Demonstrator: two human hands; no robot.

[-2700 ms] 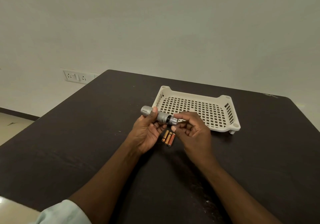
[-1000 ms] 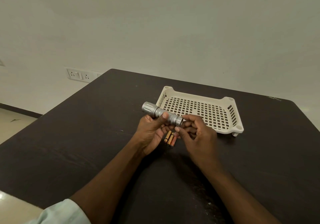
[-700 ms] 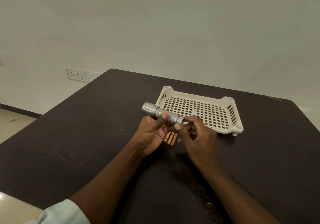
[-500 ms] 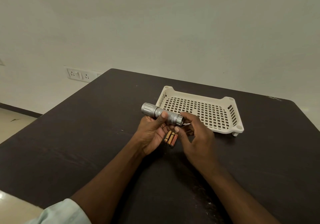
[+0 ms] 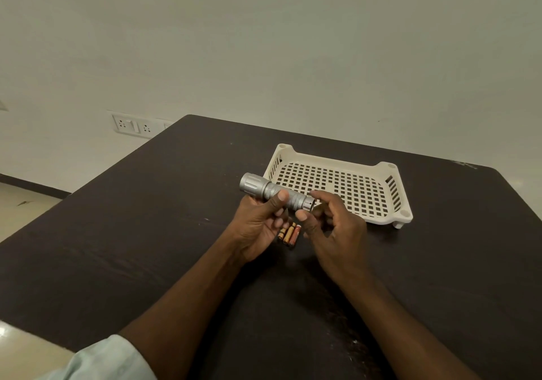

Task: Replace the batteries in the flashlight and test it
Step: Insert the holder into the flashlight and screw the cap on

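Since earlier: your right hand (image 5: 331, 227) has drawn back from the tail end of the flashlight (image 5: 275, 193), its fingers spreading; the flashlight has barely shifted.
Flashlight: silver, held in the air just in front of the near-left corner of the white basket (image 5: 381, 218), head pointing left and away, tail end toward your right hand.
Left hand (image 5: 261, 224): closed around the flashlight barrel, thumb on top, fingers beneath.
Right hand: loosely open, fingers curled and apart, index fingertip just beside the tail end; whether it holds a small part is hidden.
Batteries (image 5: 289, 233): three, side by side on the desk (image 5: 146, 233), below the flashlight and between your hands.
Step in hand: likely work at the tail end; whether it is capped you cannot tell.
Doing it well: keep the barrel steady and nearly level, work only at the tail, and mind battery polarity.
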